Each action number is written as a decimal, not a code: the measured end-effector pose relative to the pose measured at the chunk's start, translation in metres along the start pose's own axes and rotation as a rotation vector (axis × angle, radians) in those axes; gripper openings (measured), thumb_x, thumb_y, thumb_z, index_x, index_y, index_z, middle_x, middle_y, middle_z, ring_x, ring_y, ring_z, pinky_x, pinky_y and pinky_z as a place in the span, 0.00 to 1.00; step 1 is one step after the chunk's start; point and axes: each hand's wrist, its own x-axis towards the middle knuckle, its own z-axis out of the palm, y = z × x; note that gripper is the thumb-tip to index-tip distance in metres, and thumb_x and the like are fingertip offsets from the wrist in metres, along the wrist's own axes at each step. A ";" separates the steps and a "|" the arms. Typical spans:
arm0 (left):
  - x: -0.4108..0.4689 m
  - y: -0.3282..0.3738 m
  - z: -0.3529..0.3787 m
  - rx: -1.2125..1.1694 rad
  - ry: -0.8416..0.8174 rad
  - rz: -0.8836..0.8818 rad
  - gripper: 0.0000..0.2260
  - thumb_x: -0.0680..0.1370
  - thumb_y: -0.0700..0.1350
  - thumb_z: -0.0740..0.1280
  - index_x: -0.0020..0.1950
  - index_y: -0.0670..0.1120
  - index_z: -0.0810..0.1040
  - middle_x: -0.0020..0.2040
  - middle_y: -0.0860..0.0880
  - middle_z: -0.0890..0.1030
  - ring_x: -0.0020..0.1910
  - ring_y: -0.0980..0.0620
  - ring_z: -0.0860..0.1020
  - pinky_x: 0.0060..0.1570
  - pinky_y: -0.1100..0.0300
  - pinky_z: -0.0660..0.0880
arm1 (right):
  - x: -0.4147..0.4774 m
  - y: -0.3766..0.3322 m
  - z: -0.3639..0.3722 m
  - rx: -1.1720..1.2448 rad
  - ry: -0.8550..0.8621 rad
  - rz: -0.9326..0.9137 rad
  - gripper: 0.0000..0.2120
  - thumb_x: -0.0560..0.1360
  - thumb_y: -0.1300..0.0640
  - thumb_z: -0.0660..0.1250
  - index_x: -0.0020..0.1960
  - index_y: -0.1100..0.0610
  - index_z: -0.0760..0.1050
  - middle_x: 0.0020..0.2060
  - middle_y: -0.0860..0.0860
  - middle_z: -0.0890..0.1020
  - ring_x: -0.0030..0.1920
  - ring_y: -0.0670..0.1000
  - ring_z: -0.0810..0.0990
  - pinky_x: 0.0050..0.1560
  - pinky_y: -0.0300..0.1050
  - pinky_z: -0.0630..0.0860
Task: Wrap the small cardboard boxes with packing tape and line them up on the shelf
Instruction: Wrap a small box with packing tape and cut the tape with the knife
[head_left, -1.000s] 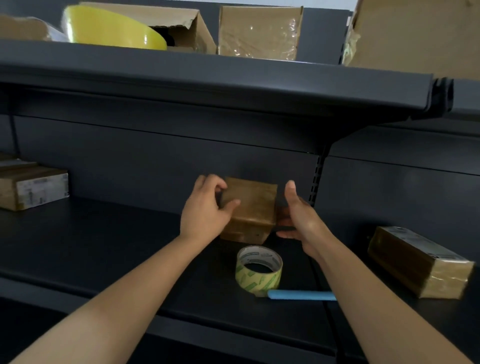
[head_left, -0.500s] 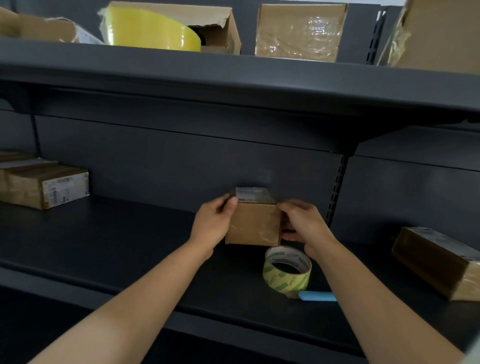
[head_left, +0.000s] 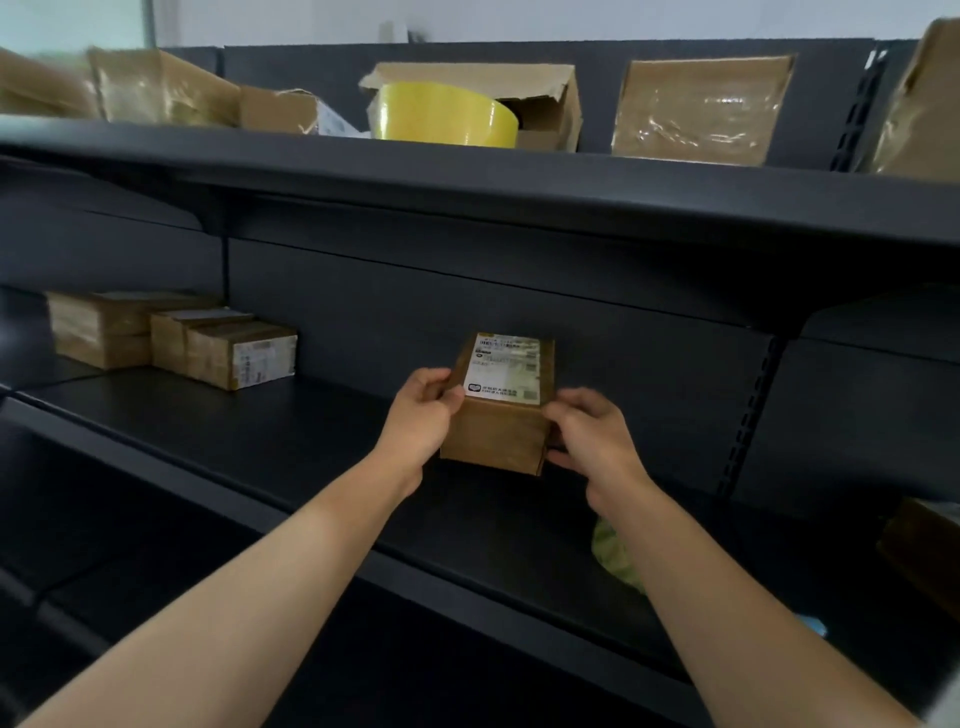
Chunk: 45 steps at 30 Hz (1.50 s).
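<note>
Box has tipped label-up, gripped between left hand and right hand.

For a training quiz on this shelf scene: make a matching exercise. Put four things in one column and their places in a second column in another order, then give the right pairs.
Things
1. labelled box
2. yellow roll
3. group of boxes
4. pale green tape roll

Places
A. left part of the lower shelf
B. partly hidden behind the right forearm
C. between the left hand and the right hand
D. on the upper shelf, at the open carton

Pairs: 1-C, 2-D, 3-A, 4-B
</note>
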 end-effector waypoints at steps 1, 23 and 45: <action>0.001 0.000 -0.006 0.006 0.002 -0.002 0.13 0.80 0.42 0.62 0.65 0.47 0.72 0.59 0.49 0.78 0.55 0.53 0.77 0.55 0.55 0.75 | -0.001 -0.001 0.006 -0.004 -0.006 0.000 0.06 0.77 0.59 0.64 0.53 0.51 0.75 0.48 0.48 0.80 0.48 0.47 0.78 0.39 0.40 0.74; 0.113 0.007 -0.200 0.038 -0.064 0.000 0.12 0.81 0.42 0.62 0.64 0.47 0.73 0.56 0.51 0.78 0.51 0.56 0.77 0.48 0.59 0.74 | 0.024 -0.010 0.225 0.051 0.043 0.009 0.07 0.77 0.60 0.65 0.47 0.48 0.73 0.46 0.48 0.80 0.46 0.45 0.78 0.49 0.45 0.77; 0.181 -0.033 -0.287 0.028 0.035 -0.083 0.14 0.79 0.45 0.65 0.65 0.50 0.75 0.63 0.47 0.75 0.63 0.47 0.73 0.65 0.48 0.71 | 0.072 0.015 0.334 -0.002 -0.014 0.158 0.12 0.77 0.60 0.65 0.61 0.55 0.74 0.48 0.51 0.81 0.48 0.49 0.80 0.41 0.41 0.77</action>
